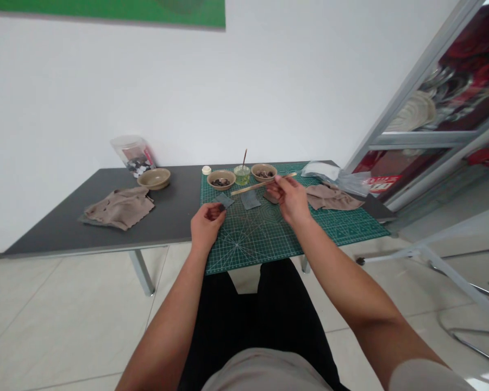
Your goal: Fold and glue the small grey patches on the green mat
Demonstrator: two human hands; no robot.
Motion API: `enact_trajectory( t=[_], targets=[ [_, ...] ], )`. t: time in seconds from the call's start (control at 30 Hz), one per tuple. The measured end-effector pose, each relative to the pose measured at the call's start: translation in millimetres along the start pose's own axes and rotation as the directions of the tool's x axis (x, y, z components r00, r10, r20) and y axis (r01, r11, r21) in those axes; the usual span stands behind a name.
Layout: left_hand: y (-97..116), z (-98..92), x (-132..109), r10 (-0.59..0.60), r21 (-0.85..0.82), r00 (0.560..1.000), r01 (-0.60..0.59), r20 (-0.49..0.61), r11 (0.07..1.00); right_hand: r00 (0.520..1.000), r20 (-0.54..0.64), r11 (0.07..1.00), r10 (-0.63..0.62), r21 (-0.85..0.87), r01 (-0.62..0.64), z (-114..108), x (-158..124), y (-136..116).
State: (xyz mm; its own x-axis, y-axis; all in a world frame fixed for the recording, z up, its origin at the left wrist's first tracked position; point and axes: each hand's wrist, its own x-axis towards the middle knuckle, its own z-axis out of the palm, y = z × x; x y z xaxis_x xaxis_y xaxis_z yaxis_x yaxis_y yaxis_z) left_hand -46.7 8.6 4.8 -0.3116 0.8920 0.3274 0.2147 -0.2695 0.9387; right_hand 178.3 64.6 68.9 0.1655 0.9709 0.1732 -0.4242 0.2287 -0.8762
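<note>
Counts: three bowls (221, 179), two grey patches (250, 200) on green mat (269, 239), two beige cloths (120, 207), one glass cup (242, 175). Right hand (291, 198) clamped on wooden stick (255, 187), frame centre, angled above the patches. Left hand (206, 222) pinches small dark piece (221, 207) at the mat's left edge. Plastic tub (133, 153) at worktop (179, 217) rear left.

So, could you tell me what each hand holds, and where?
Right hand: wooden stick, near its right end. Left hand: a small dark piece at fingertips.
</note>
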Motion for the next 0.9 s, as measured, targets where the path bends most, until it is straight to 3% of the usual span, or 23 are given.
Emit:
enact_trajectory(
  t=[0.07, 0.2, 0.9],
  targets=[
    [-1, -0.5, -1, 0.007, -0.021, 0.999, -0.006, 0.031, 1.000, 0.995, 0.014, 0.993, 0.103, 0.052, -0.103, 0, -23, 16],
    [-1, -1.1, -2, 0.023, -0.028, 0.998, -0.021, 0.057, 0.999, 0.987, 0.026, 0.982, 0.161, 0.100, -0.163, 2, -40, 32],
    [5, -2.3, -6, 0.068, 0.032, 0.989, -0.073, 0.134, 0.997, 0.986, -0.011, 0.986, 0.169, 0.002, -0.169, -7, -35, 46]
  ],
)
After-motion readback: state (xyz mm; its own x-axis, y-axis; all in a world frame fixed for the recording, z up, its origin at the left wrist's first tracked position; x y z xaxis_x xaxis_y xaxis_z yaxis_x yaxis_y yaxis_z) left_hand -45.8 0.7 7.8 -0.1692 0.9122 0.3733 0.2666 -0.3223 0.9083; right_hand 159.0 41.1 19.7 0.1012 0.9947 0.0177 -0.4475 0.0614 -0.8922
